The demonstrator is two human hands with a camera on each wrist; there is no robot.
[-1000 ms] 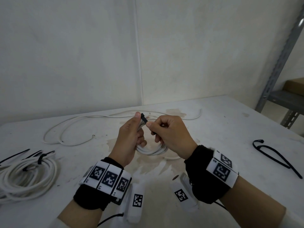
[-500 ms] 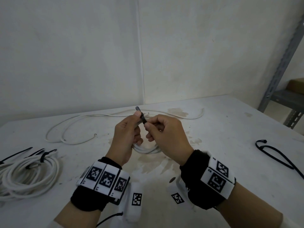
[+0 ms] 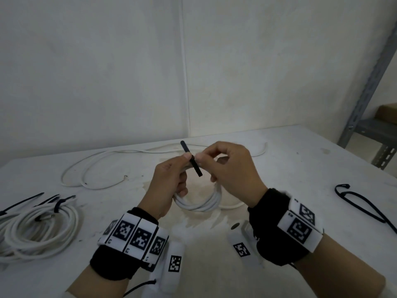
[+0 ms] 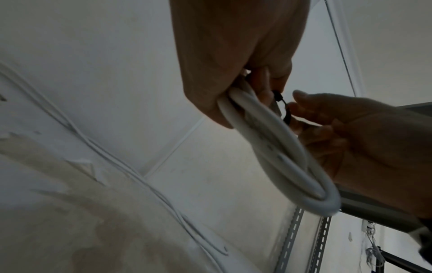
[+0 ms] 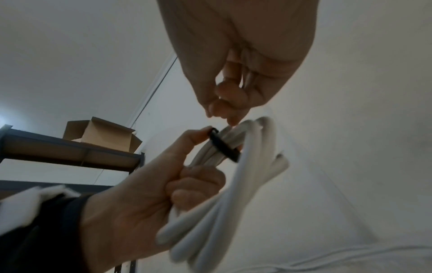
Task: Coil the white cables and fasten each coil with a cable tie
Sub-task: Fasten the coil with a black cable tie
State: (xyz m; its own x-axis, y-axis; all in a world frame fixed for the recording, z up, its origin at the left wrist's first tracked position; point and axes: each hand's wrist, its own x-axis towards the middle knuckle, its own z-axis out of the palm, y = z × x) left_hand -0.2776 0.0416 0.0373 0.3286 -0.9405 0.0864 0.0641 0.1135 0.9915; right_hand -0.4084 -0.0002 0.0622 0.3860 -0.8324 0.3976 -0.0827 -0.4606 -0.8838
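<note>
The left hand (image 3: 169,181) gripped the coil (image 3: 199,203) above the table (image 3: 300,173), thumb against the black tie (image 3: 191,159) wrapped round it. The right hand (image 3: 234,171) pinched that tie beside the left thumb, fingers curled.

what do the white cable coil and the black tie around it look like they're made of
White cable coil: probably rubbery plastic sheath, smooth and matte, bending in soft round loops. Black tie: likely stiff plastic such as nylon, a thin flat strip that stands out straight past the left hand.
</note>
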